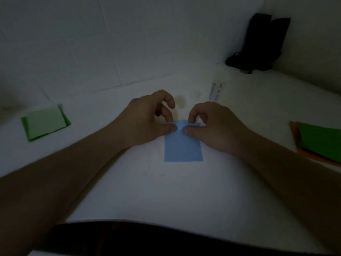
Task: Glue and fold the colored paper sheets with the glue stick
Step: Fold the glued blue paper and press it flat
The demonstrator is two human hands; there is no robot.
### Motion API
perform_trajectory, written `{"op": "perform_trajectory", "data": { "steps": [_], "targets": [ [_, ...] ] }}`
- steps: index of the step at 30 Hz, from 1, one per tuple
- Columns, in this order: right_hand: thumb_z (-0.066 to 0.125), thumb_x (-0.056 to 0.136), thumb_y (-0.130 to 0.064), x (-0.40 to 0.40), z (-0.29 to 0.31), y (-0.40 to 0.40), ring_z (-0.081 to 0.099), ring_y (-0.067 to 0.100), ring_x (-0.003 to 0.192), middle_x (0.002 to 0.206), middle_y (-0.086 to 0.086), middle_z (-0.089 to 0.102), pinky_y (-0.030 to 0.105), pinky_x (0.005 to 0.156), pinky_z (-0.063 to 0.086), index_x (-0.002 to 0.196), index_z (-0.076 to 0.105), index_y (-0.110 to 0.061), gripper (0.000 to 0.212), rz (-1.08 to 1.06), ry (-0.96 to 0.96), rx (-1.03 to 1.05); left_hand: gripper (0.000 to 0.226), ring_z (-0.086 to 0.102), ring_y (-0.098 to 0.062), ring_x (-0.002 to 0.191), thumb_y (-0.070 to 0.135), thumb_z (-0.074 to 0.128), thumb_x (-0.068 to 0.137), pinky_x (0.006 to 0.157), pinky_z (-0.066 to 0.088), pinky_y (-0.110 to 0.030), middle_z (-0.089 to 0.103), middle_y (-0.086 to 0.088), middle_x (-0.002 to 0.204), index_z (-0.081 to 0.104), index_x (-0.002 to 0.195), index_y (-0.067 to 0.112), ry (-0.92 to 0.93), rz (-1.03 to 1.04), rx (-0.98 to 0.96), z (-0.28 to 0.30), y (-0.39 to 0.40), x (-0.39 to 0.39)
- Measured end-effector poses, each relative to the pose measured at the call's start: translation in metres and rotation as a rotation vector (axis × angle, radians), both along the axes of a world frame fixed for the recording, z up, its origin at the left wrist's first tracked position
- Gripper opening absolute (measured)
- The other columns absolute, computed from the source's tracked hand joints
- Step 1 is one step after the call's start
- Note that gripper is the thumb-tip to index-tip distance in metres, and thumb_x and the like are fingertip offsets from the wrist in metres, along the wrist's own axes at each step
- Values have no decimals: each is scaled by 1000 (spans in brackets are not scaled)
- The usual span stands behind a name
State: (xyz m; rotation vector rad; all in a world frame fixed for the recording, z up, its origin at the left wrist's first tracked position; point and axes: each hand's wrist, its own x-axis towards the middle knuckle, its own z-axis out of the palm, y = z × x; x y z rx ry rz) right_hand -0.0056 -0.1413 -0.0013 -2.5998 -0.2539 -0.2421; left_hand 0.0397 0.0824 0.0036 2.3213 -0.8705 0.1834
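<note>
A blue paper sheet (182,148) lies on the white table in front of me, its far edge lifted off the surface. My left hand (147,119) pinches that far edge between thumb and fingers on the left side. My right hand (212,124) pinches the same edge on the right side, thumb tip almost touching the left thumb. A glue stick (215,92) stands upright just beyond my right hand, and its pale cap (195,95) sits a little to its left.
A folded light-green piece on a darker green sheet (45,122) lies at the left. A green sheet over an orange one (321,143) lies at the right edge. A black object (258,43) leans in the back right corner. A white wall stands close behind.
</note>
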Motion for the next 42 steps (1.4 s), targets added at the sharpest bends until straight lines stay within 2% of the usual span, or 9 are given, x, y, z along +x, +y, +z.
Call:
{"op": "perform_trajectory", "data": {
  "steps": [9,17,19,23,26,34,36,39,42],
  "targets": [
    [74,65,-74,9,4,8,47,2,78,88,-12,47,27,62,32,78,52,-35,46,-6,35,-11,48,63,-8,92,31,87,75,80,46,-20,70,27,88,52,108,35,-13,-4,-24,-1,1,-1],
    [81,81,-41,5,5,-4,42,1,71,81,-13,43,20,58,26,87,52,-35,30,-49,-6,-12,49,61,-3,91,31,88,76,75,39,-7,71,27,87,53,109,34,3,18,-37,-1,1,-2],
    [81,81,-40,4,4,-1,43,1,71,82,-13,43,20,58,26,88,52,-37,30,-49,-6,-3,49,62,-6,90,31,88,76,75,40,-9,71,25,85,53,109,34,3,14,-43,-2,0,-2],
    [77,76,-62,7,-3,12,47,3,75,86,-14,47,30,66,35,96,53,-39,39,-30,-16,32,50,63,-10,89,30,88,76,78,47,-24,72,18,84,53,111,32,-20,11,-39,-3,-1,-2],
    [78,80,-53,9,-2,8,45,3,75,85,-17,45,33,72,37,95,52,-38,34,-61,4,39,50,63,-8,92,30,87,77,81,48,-26,71,20,85,53,112,35,-8,23,-30,-3,-1,-2],
    [70,92,-23,7,5,-8,44,4,63,71,-8,49,23,59,31,90,56,-32,17,-121,-18,146,49,64,-7,93,32,87,77,82,46,-23,72,20,87,54,113,36,20,53,-32,-1,-2,-2],
    [71,91,-31,7,4,-1,44,6,61,71,-8,47,27,60,33,91,56,-32,15,-99,-34,171,49,62,-7,94,32,86,78,83,47,-26,72,19,86,54,114,35,18,52,-32,-1,-2,-2],
    [77,82,-50,7,1,7,42,2,67,77,-16,44,31,63,33,96,55,-33,31,-50,-10,100,50,63,-9,94,33,87,77,84,49,-30,71,20,86,54,114,35,-5,41,-31,-2,-2,-3],
    [79,83,-42,9,2,0,47,6,68,77,-12,48,30,62,35,93,55,-32,28,-96,-14,90,49,62,-8,94,32,87,77,84,48,-29,71,20,86,54,114,35,0,46,-36,-2,-2,-3]
  ]
}}
